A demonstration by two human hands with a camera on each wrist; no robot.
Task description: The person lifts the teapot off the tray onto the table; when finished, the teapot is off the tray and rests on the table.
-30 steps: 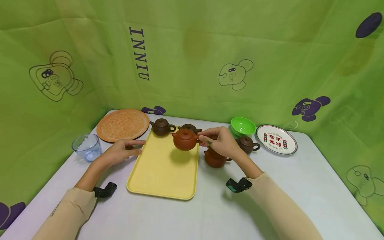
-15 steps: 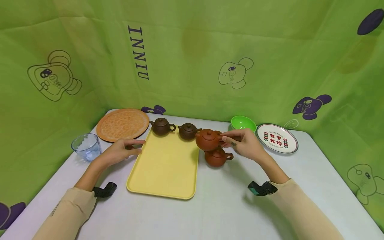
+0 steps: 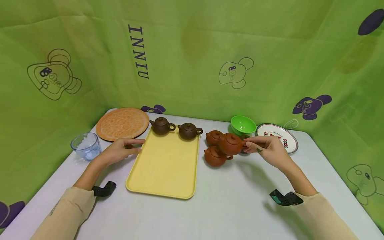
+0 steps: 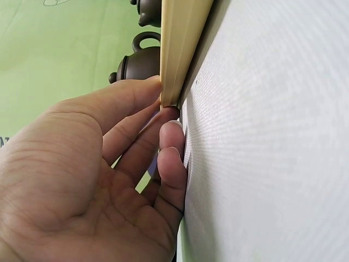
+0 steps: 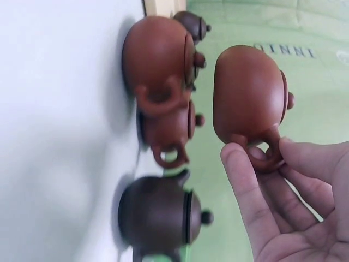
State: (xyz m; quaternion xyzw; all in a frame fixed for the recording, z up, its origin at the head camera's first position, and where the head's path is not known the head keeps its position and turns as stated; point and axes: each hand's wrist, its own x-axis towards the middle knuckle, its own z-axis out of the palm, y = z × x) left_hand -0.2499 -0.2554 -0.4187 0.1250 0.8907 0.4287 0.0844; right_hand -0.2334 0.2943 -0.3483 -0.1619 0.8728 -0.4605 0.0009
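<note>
My right hand (image 3: 270, 151) pinches the handle of a reddish-brown clay teapot (image 3: 230, 143), held up in the air. In the head view this teapot overlaps two like it: a reddish teapot (image 3: 213, 137) behind and another reddish teapot (image 3: 214, 158) in front, both on the table. A dark brown teapot (image 5: 158, 213), mostly hidden in the head view, stands below my right hand. My left hand (image 3: 120, 151) grips the left rim of the yellow tray (image 3: 165, 166), thumb on top and fingers low at its edge. Two dark teapots, one (image 3: 161, 126) left and one (image 3: 188, 131) right, stand at the tray's far end.
A blue glass (image 3: 87, 146) stands left of my left hand, with a round pizza-patterned board (image 3: 122, 124) behind it. At the back right are a green bowl (image 3: 243, 125) and a white plate (image 3: 289, 136) with red writing. Green cloth (image 3: 192, 66) walls in the white table.
My right hand has carried the reddish teapot rightward from over the tray, past its right edge, to above the other teapots. My left hand has stayed at the tray's rim.
</note>
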